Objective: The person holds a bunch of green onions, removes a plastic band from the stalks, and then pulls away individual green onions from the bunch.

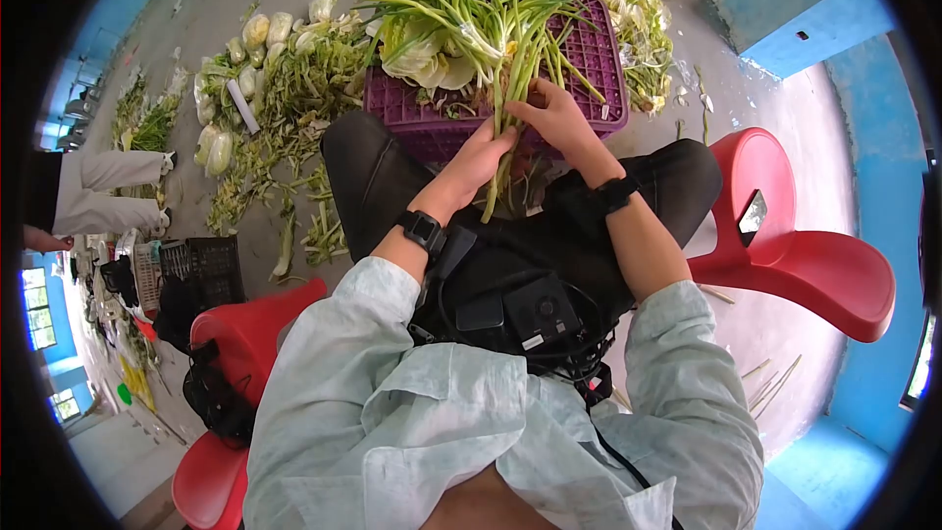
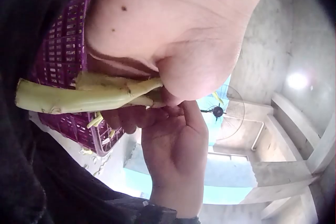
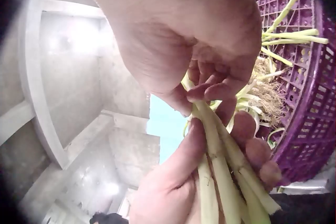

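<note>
My left hand [image 1: 479, 159] grips a small bunch of long green vegetable stalks [image 1: 497, 186], whose pale cut ends [image 2: 58, 99] stick out below the fist in the left wrist view. Just above it, my right hand [image 1: 561, 120] pinches the same bunch between thumb and fingers, as the right wrist view shows up close. Both hands are held over my lap at the near edge of a purple plastic crate [image 1: 599, 103]. Long spring onions [image 1: 471, 0] and a pale leafy cabbage [image 1: 424, 67] lie on the crate, with stringy roots [image 3: 273, 85] close behind the hands.
Heaps of leafy trimmings [image 1: 304, 88] and whole cabbages [image 1: 280, 29] cover the floor to the left and behind the crate. A red stool [image 1: 824, 265] with a phone [image 1: 753, 216] stands at my right. Another person's legs [image 1: 113, 186] show at far left, near a dark basket [image 1: 216, 265].
</note>
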A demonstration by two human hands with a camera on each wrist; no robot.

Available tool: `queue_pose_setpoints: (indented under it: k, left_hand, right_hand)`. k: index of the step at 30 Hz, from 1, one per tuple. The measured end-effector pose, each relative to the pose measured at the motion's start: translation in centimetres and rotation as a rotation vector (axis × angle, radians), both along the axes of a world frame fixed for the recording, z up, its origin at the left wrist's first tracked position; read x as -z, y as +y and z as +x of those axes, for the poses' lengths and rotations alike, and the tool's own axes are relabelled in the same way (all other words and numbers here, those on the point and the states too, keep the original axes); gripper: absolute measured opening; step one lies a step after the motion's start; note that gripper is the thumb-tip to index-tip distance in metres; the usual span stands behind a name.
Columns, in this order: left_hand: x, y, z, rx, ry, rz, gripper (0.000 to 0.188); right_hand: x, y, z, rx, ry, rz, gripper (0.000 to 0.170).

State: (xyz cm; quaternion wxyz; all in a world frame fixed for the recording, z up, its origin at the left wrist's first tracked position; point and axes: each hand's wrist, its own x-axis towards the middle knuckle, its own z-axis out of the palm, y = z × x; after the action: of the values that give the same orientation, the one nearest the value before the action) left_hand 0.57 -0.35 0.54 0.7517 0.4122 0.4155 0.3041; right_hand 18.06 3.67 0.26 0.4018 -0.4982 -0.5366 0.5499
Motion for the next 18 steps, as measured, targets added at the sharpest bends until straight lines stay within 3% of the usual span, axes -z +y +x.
queue_pose_setpoints:
  k: [4,13,16,18]
  left_hand:
    - [-0.1,-0.2,0.5,-0.079,-0.037,0.062,0.034]
    - [-0.8,-0.5,-0.3,0.089,0.069,0.107,0.026]
    - [-1.7,-0.5,-0.2,0.124,0.156,0.181,0.030]
    - [-1.4,-0.8,0.6,0.028,0.141,0.277,0.031]
  right_hand:
    - [-0.6,0.0,0.0,0.013,0.014,-0.024,0.037]
    - [-0.6,0.4,0.9,-0.055,0.192,-0.314,0.036]
    - [0.3,0.6,0.8,-0.076,0.303,-0.283,0.031]
    - [0.3,0.5,0.9,-0.079,0.229,-0.210,0.031]
